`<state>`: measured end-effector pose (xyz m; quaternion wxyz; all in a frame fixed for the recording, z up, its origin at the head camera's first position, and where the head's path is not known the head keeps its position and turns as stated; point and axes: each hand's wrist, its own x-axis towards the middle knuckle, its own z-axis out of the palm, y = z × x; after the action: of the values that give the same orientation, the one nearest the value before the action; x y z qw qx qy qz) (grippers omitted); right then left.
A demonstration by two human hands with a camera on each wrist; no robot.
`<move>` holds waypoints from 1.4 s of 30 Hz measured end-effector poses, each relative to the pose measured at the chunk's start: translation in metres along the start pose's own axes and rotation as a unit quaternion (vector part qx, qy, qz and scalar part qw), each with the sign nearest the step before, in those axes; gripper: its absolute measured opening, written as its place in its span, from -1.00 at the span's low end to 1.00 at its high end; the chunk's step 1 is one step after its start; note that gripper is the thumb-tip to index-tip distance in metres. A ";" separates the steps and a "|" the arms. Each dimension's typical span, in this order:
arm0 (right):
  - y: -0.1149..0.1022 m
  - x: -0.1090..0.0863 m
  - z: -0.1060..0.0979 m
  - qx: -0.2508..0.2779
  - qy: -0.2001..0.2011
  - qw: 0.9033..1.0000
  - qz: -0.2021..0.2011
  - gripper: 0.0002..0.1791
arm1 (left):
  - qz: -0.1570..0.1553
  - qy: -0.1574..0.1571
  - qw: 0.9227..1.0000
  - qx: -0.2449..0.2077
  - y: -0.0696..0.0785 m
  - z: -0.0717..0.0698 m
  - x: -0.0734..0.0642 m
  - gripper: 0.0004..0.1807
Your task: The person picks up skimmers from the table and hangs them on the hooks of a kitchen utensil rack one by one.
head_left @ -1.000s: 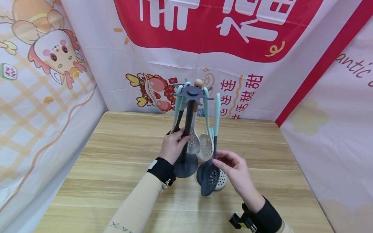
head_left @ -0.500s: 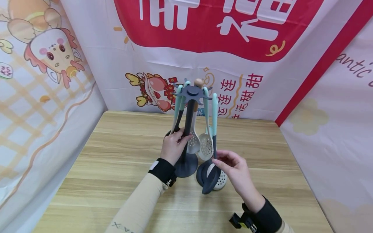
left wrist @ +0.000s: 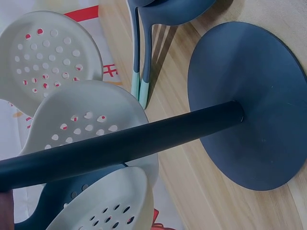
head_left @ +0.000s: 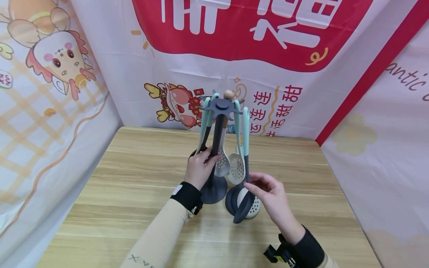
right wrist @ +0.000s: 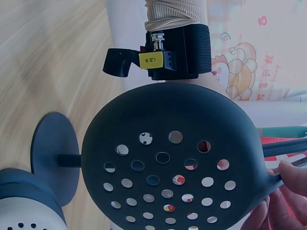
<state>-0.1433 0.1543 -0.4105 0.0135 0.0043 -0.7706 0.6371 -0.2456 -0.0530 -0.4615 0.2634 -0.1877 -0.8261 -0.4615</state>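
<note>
My left hand (head_left: 199,169) grips the black post (head_left: 219,130) of a rotating-style utensil stand, whose round base (left wrist: 249,62) rests on the table. Several utensils with mint handles hang from its hooked top (head_left: 222,105), among them a white slotted spoon (head_left: 236,169) and another pale perforated spoon (head_left: 222,165). To the right of the stand, my right hand (head_left: 269,193) pinches the dark neck of a perforated skimmer (right wrist: 168,112). It is upright, mint handle up and bowl down, apart from the hooks. In the head view its bowl appears nearly edge-on.
Beneath and behind the held skimmer, dark utensils (head_left: 230,203) and a white perforated one (head_left: 256,206) lie on the wooden table (head_left: 134,178). Printed cloth (head_left: 117,67) hangs behind and at both sides.
The skimmer has turned in my right hand, its bowl going from facing the head view to nearly edge-on. Its handle has shifted slightly left towards the stand. My left hand stays on the post.
</note>
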 end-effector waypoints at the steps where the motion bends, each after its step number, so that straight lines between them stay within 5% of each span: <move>1: 0.000 0.000 0.000 0.001 0.001 1.000 -0.001 -0.69 | -0.001 -0.001 1.000 0.000 0.000 0.000 0.000 -0.71; 42: -0.001 0.008 0.008 -0.016 -0.007 1.000 0.020 -0.65 | 0.012 -0.001 1.000 -0.002 -0.004 0.001 0.000 -0.73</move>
<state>-0.1518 0.1459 -0.4110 -0.0044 -0.0066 -0.7805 0.6250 -0.2478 -0.0542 -0.4648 0.2675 -0.1984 -0.8232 -0.4598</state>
